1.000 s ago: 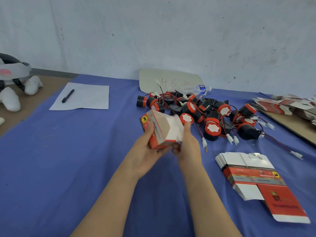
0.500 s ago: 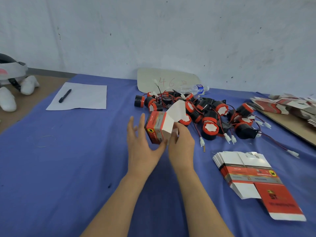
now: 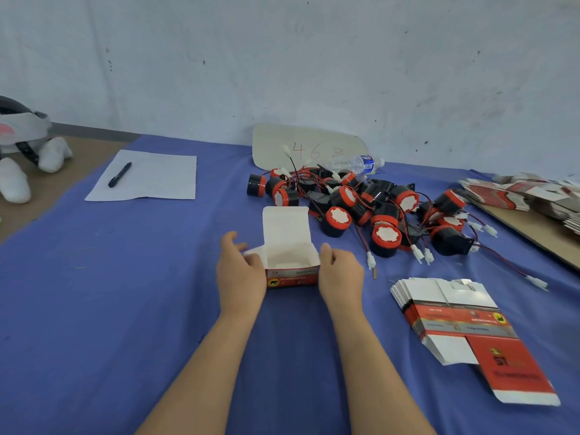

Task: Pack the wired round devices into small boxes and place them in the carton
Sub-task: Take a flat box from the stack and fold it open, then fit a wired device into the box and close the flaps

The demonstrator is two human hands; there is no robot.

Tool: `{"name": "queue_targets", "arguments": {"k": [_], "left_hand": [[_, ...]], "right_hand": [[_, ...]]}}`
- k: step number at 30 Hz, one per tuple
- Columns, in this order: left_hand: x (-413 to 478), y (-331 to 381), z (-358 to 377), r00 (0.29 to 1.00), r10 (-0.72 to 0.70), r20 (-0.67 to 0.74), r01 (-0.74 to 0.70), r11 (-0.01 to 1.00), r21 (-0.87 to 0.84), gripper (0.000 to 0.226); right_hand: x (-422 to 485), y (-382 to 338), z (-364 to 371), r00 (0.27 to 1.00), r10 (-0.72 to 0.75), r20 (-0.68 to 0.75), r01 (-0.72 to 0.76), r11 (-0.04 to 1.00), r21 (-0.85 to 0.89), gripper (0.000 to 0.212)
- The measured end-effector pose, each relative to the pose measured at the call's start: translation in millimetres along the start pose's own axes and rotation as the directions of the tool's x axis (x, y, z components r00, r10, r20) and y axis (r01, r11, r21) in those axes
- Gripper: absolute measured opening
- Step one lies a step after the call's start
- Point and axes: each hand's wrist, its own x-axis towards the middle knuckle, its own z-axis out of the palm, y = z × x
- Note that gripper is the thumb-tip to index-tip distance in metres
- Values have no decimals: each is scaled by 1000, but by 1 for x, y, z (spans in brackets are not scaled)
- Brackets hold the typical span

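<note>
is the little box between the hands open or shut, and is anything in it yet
Open and empty: the small box stands with its lid flap raised, and only bare white inside shows.

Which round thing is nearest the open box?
The round device at the near-left edge of the pile, beside the lid of the small box; others lie farther off.
</note>
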Motion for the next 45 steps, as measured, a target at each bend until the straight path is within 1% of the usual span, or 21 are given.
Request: {"name": "queue_targets", "arguments": {"k": [2, 3, 6, 9, 12, 13, 15, 17, 20, 23, 26, 28, 30, 31, 33, 36, 38, 40, 42, 43, 45], "left_hand": [[0, -4, 3, 997, 55, 63, -63, 988, 137, 23], [-1, -4, 4, 993, 86, 83, -100, 976, 194, 23], [-1, -4, 3, 986, 110, 127, -139, 961, 240, 28], [1, -1, -1, 991, 27, 129, -42, 993, 114, 30], [15, 13, -7, 995, -102, 17, 103, 992, -78, 36], [22, 21, -8, 994, -108, -36, 102, 986, -131, 36], [35, 36, -7, 994, -71, -83, 55, 982, -183, 38], [42, 44, -2, 999, -28, -38, 21, 987, -161, 42], [49, 42, 4, 992, -93, 85, 103, 987, -124, 49], [57, 37, 4, 973, -142, 181, 159, 984, -82, 45], [61, 36, 4, 971, -93, 222, 95, 995, 1, 35], [61, 33, 2, 970, -47, 237, 23, 995, 102, 35], [60, 27, -4, 961, -23, 276, -39, 975, 219, 40], [59, 24, -8, 956, -24, 293, -56, 964, 261, 43], [54, 18, -14, 954, -32, 298, -55, 959, 278, 44], [43, 12, -18, 958, -83, 276, 43, 988, 149, 42], [33, 9, -18, 955, -142, 261, 154, 988, -27, 32], [25, 7, -15, 955, -173, 241, 208, 969, -129, 21], [17, 6, -11, 962, -166, 218, 207, 961, -185, 13], [13, 7, -9, 965, -158, 208, 201, 958, -205, 11], [8, 8, -6, 968, -145, 204, 191, 955, -226, 6]], "right_hand": [[-3, -4, 3, 998, -22, 63, 25, 998, -54, 58], [-4, -6, 4, 996, -36, 85, 42, 997, -70, 60], [-4, -6, 5, 991, -48, 123, 65, 989, -133, 55], [-5, -7, 0, 990, -32, 136, 50, 990, -132, 54], [15, -17, -13, 997, -45, 55, 48, 997, -68, 40], [26, -20, -17, 999, -43, 14, 44, 998, -46, 33], [50, -22, -22, 999, -51, -12, 50, 998, -45, 44], [67, -22, -21, 997, -83, 11, 84, 987, -135, 57], [86, -16, -7, 986, -69, 151, 107, 959, -261, 69], [95, -7, 4, 968, -16, 250, 108, 926, -361, 70], [95, -7, 3, 976, 10, 220, 81, 912, -403, 65], [93, -10, -4, 971, 46, 233, 45, 929, -368, 63], [86, -13, -17, 985, 21, 172, 14, 979, -202, 63], [80, -17, -24, 996, 2, 89, 3, 999, -54, 62], [66, -29, -41, 990, -12, -142, 42, 976, 211, 54], [41, -51, -58, 924, -51, -379, 193, 918, 345, 51], [22, -63, -57, 878, -140, -457, 284, 922, 263, 60], [8, -69, -43, 847, -266, -460, 293, 956, -14, 68], [-4, -68, -20, 910, -284, -303, 201, 940, -277, 74], [-8, -65, -8, 948, -238, -209, 157, 926, -343, 77], [-17, -56, 11, 986, -155, -55, 126, 928, -351, 82]]}}
